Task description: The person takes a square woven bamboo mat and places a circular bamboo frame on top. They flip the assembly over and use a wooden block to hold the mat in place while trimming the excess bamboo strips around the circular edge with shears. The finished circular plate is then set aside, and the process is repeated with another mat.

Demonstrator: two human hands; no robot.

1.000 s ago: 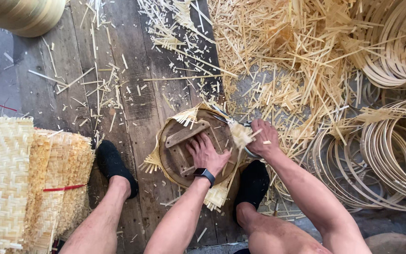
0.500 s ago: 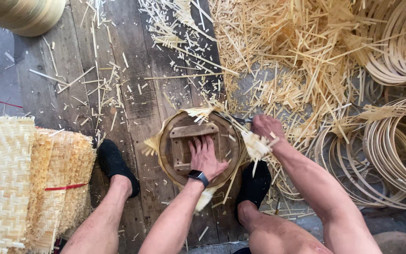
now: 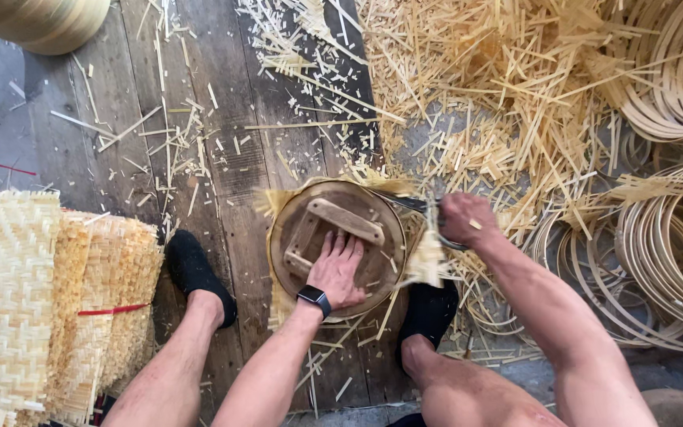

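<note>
Left hand [image 3: 337, 270] flat, fingers spread, pressing round brown wooden mould [image 3: 337, 247] on plank floor [image 3: 223, 158]. Right hand [image 3: 463, 220] fisted on dark tool (blade hidden). Woven pale bamboo mat [image 3: 428, 257] underneath: light, springy, splintery edges.

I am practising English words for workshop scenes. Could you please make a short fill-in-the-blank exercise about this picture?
1. The left hand presses flat on a round wooden ____ lying over the woven sheet.
2. On the left wrist sits a black ____.
3. The right hand grips a dark ____ at the disc's edge.
4. Coiled bamboo hoops lie on the person's ____ side.

Missing words: disc; watch; tool; right
</note>
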